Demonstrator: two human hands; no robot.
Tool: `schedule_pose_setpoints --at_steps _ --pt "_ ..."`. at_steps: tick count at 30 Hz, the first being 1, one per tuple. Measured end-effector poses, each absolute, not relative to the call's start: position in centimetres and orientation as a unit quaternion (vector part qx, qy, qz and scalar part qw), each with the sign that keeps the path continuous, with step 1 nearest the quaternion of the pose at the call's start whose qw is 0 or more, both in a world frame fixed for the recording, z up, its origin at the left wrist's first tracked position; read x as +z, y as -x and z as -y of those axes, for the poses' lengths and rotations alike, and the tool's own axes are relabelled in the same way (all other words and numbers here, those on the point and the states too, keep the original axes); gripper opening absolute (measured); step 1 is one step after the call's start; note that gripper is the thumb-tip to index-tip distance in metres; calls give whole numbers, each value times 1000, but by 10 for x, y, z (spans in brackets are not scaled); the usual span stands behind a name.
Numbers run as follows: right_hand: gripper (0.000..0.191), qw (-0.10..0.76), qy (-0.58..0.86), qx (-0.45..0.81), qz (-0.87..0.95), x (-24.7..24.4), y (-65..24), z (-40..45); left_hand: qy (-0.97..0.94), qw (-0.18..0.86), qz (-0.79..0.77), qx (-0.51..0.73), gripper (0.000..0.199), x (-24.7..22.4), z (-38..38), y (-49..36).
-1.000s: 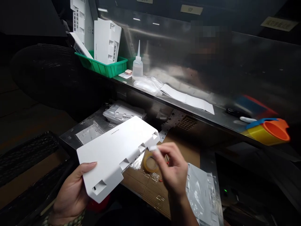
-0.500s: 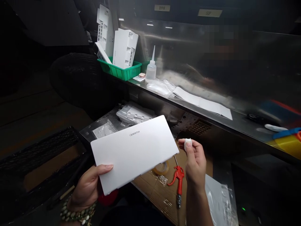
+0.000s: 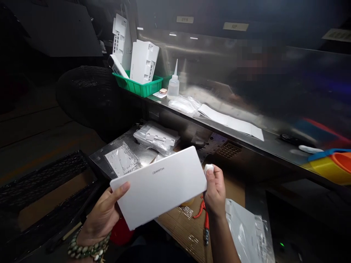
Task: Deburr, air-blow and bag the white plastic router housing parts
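Observation:
A white rectangular panel (image 3: 161,190) with small dark lettering is held tilted in front of me. My left hand (image 3: 105,206) grips its left end, thumb on the top face and fingers beneath. At the panel's right end, my right hand (image 3: 215,190) pinches a small white wad (image 3: 208,167) between thumb and fingers, close beside the edge. Whether it touches the panel I cannot tell. Partly behind my right wrist lies a red air gun (image 3: 206,219) on brown cardboard (image 3: 178,226).
Bagged white parts (image 3: 156,137) lie behind the panel, and another bagged panel (image 3: 244,226) is at the right. A shelf (image 3: 192,115) holds a green bin (image 3: 142,88), a squeeze bottle (image 3: 173,87) and folded paper (image 3: 231,122). A black crate (image 3: 55,182) stands at left.
My right hand with the wad has come left, close to the panel's right end. The panel has shifted slightly lower in view and its tilt has changed. My left hand still holds it.

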State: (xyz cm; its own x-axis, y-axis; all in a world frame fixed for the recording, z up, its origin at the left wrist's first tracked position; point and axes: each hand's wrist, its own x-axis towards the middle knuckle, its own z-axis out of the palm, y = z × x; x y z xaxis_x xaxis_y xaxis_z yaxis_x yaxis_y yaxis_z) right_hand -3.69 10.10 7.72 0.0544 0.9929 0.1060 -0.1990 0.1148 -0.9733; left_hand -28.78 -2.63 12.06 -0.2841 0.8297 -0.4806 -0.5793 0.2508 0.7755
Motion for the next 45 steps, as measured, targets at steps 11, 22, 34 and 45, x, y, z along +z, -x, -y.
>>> schedule_pose_setpoints --at_steps 11,22,34,45 --pt "28 585 387 578 416 95 21 -103 -470 357 -614 523 24 104 17 284" --pt "34 574 374 636 356 91 34 -102 -500 401 -546 540 25 128 15 267" --pt "26 676 298 553 384 98 39 -72 44 705 -273 653 72 108 -6 271" --pt "18 546 450 233 667 106 30 -78 14 662 -299 687 76 139 -29 255"
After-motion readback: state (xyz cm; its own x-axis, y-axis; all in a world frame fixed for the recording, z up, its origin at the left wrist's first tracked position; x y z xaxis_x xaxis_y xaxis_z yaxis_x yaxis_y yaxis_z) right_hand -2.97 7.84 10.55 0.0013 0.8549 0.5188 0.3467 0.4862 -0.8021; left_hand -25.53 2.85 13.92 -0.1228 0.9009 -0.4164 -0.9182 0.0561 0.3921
